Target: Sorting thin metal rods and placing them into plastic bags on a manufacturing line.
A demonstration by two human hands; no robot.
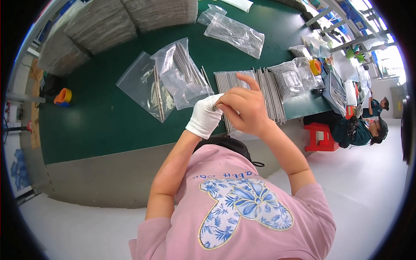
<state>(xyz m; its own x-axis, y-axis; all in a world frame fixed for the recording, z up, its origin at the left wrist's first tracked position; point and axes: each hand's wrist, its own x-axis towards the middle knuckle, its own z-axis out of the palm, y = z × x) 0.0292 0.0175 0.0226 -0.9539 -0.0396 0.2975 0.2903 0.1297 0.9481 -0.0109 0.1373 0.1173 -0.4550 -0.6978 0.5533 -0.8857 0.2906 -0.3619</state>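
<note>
My left hand [204,118], in a white glove, is closed around a few thin metal rods [205,74]; their far ends stick out beyond the glove. My right hand [245,108] is bare, its thumb and fingers pinched at the rods' small dark near ends, with one finger raised. Just left of the glove, a clear plastic bag [177,97] holds several grey rods. Under it lies another clear bag [136,82] with a few brownish rods on it. Beyond and beneath my right hand are a bundle of rods in clear plastic [227,82] and a row of loose grey rods [273,97].
Tall stacks of clear-wrapped packs [102,24] stand at the back left of the green table [95,125]. A yellow tape roll [63,96] sits at the left. Filled bags [287,80] lie at the right. A person [357,130] sits beside a red stool [320,138].
</note>
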